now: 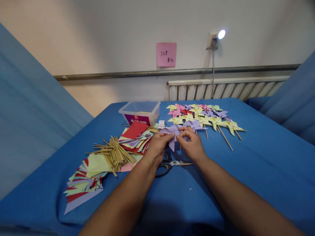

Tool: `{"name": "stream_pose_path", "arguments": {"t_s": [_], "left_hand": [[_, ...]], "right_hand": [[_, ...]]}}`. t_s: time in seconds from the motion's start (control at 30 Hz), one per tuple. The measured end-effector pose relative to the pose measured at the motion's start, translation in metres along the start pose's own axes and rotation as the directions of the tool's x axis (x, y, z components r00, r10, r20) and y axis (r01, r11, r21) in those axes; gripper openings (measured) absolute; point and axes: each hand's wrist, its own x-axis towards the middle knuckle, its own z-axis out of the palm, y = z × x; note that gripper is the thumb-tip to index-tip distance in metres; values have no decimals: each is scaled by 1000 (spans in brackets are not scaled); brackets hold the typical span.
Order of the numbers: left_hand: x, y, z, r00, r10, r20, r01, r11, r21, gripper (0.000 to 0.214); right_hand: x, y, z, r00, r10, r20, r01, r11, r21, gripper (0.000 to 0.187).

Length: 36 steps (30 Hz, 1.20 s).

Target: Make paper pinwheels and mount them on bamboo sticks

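Both my hands meet above the blue table, pinching a folded purple paper piece. My left hand grips its left side with closed fingers. My right hand pinches its centre from the right. Just below my hands lie black-handled scissors. Behind them lies a cluster of finished paper pinwheels in yellow, pink, purple and red, some on wooden sticks.
A bundle of wooden sticks and stacks of coloured cut paper lie to the left, with more paper further back. A clear plastic box stands at the back. A radiator, a lamp and a pink note are on the wall.
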Motion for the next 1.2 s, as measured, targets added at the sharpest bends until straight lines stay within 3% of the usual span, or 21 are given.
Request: {"name": "stream_pose_path", "arguments": {"t_s": [0.47, 0.53, 0.6, 0.67, 0.73, 0.87, 1.0, 1.2], "left_hand": [[3, 0, -2, 1000, 4, 3, -5, 999, 37, 23], [2, 2, -3, 1000, 7, 4, -8, 997, 71, 20], [0, 5, -4, 1000, -6, 15, 5, 992, 123, 17], [-3, 10, -4, 999, -30, 36, 23, 984, 179, 16], [-7, 15, -4, 997, -42, 65, 25, 970, 240, 14], [-11, 23, -6, 993, -57, 103, 13, 923, 385, 16], [-11, 27, -7, 989, -55, 138, -23, 862, 506, 20], [-14, 31, -7, 986, -19, 166, -87, 789, 608, 19]], "right_hand": [[0, 1, 1, 1000, 8, 16, -8, 1000, 21, 17], [1, 1, 1, 997, 76, 3, -76, 990, 116, 15], [3, 0, -1, 983, 184, 7, -179, 944, 278, 29], [7, -1, -5, 959, 275, 65, -277, 871, 405, 44], [10, -2, -10, 943, 305, 130, -331, 832, 445, 47], [13, -5, -18, 926, 273, 260, -366, 816, 448, 49], [10, -8, -20, 862, 253, 438, -446, 789, 423, 49], [9, -9, -19, 870, 278, 408, -438, 816, 377, 48]]}}
